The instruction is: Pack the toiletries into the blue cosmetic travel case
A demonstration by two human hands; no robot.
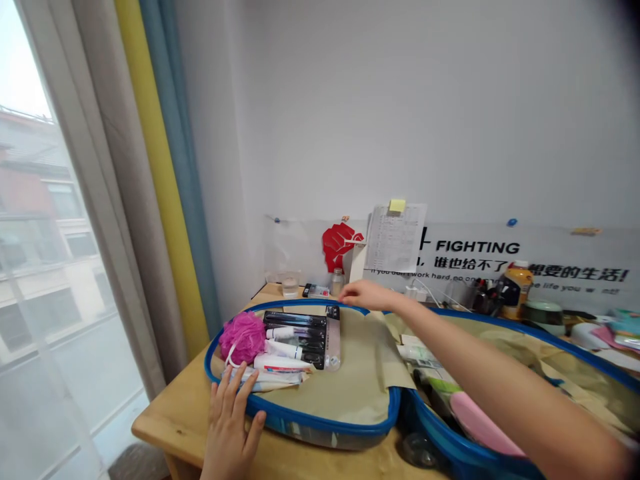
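Note:
An open blue suitcase (345,421) with a beige lining lies on a wooden desk (175,420). Its left half holds a pink bath pouf (243,337), white tubes (280,363) and a black packaged set (305,330). My left hand (231,423) rests flat on the suitcase's near rim, fingers spread, holding nothing. My right hand (367,295) reaches across to the far rim of the left half, by a small bottle (338,281). Its fingers curl down at the edge; what they hold, if anything, is hidden.
A window and curtains (150,200) stand at the left. Along the wall behind are a small glass (290,285), a "FIGHTING" banner (500,260), a pinned paper sheet (395,238), an orange bottle (515,287), a green bowl (543,313) and desk clutter. The suitcase's right half holds a pink item (475,420).

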